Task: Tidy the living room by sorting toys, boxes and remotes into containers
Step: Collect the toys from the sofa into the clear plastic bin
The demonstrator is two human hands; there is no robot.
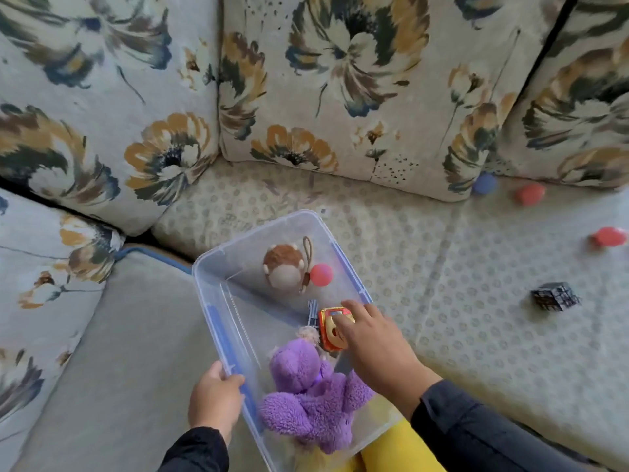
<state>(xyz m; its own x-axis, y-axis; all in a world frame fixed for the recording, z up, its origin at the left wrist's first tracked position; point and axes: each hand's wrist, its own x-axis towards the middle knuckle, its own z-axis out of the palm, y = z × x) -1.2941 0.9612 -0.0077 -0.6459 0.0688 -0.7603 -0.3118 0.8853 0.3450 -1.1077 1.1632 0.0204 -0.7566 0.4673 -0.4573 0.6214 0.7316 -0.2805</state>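
Toys already fill the clear bin (pixel 218 277) on the sofa (pixel 442 301): purple plush (pixel 306 396), brown plush (pixel 282 267), pink ball (pixel 320 274). Her right hand (pixel 371 345) holds an orange toy (pixel 332 330) inside it; her left hand (pixel 214 400) grips the rim. Two red pieces (pixel 529 194), a blue ball (pixel 484 183) and a dark cube (pixel 554 296) still lie loose.

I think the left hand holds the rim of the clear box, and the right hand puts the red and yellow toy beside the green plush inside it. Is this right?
Not quite: the plush is purple, not green, as the head view shows. The rest stands: the left hand holds the rim of the clear box, and the right hand is on the red and yellow toy inside it.
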